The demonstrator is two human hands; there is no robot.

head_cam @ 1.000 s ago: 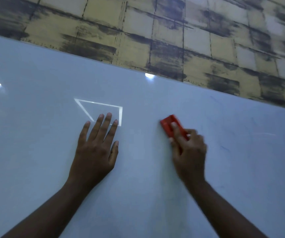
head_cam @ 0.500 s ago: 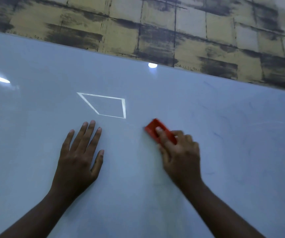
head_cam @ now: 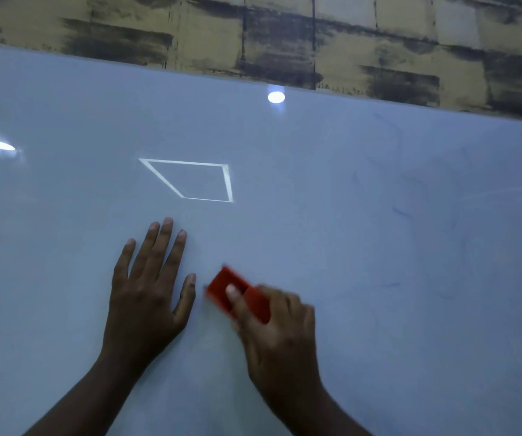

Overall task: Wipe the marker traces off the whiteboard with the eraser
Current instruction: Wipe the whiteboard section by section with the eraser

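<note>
The whiteboard (head_cam: 363, 190) fills most of the view, glossy and pale. Faint blue marker traces (head_cam: 399, 212) streak its right part. My right hand (head_cam: 280, 332) grips a red eraser (head_cam: 221, 286) and holds it against the board, just right of my left thumb; the hand is blurred by motion. My left hand (head_cam: 149, 294) lies flat on the board with its fingers straight and spread slightly.
A bright quadrilateral reflection (head_cam: 190, 180) shows on the board above my left hand, with round light reflections (head_cam: 276, 97) near the top edge. Behind the board stands a wall of yellowish tiles with dark smears (head_cam: 284, 42).
My right hand has slid the eraser down and to the left, close to my left thumb. My left hand sits lower relative to the reflection than before.
</note>
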